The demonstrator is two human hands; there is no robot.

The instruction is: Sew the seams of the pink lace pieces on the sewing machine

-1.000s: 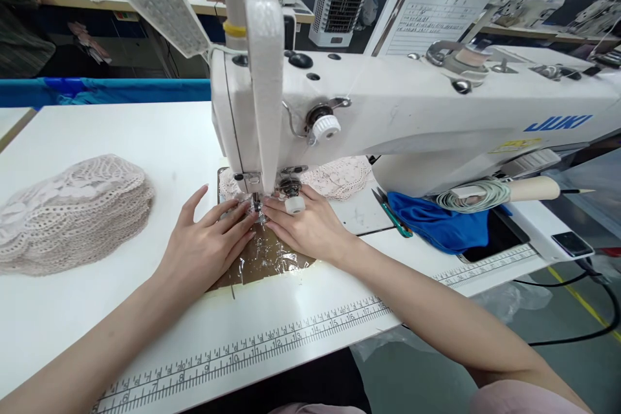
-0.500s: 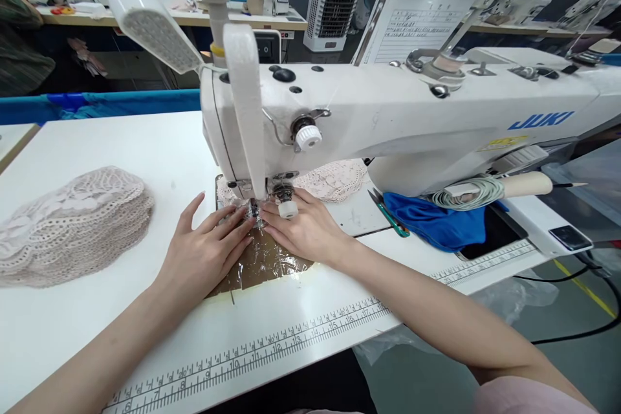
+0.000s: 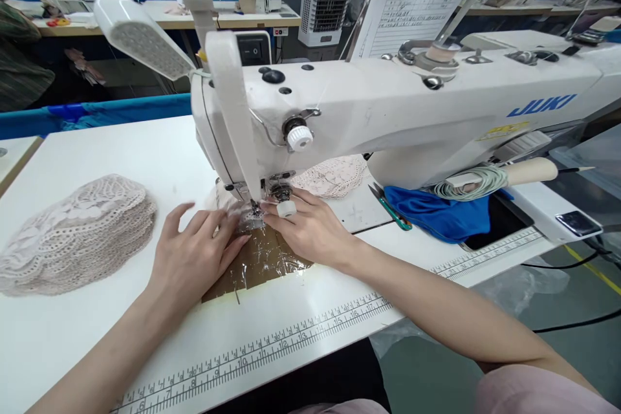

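A white sewing machine (image 3: pixel 388 97) spans the table, its needle and presser foot (image 3: pixel 256 208) coming down between my hands. My left hand (image 3: pixel 191 246) lies left of the foot, fingers apart and bent, the tips on pale pink lace (image 3: pixel 224 202). On the other side my right hand (image 3: pixel 310 226) rests flat, fingers stretched toward the foot and partly behind a white knob. More of the pale lace (image 3: pixel 332 176) lies behind the machine head. Under my palms is a brown plate (image 3: pixel 272 255) covered in shiny clear film. My fingers hide much of the lace by the needle.
A stack of lace pieces (image 3: pixel 80 233) sits on the left. To the right lie green-handled thread snips (image 3: pixel 391 207), a blue cloth (image 3: pixel 436 210), a dark phone (image 3: pixel 504 223) and a coil of cord (image 3: pixel 468 182). A printed ruler (image 3: pixel 272 352) runs along the front edge.
My left hand has shifted slightly left and its fingers have bent more. My right hand stays beside the presser foot. The whole view has moved a little.
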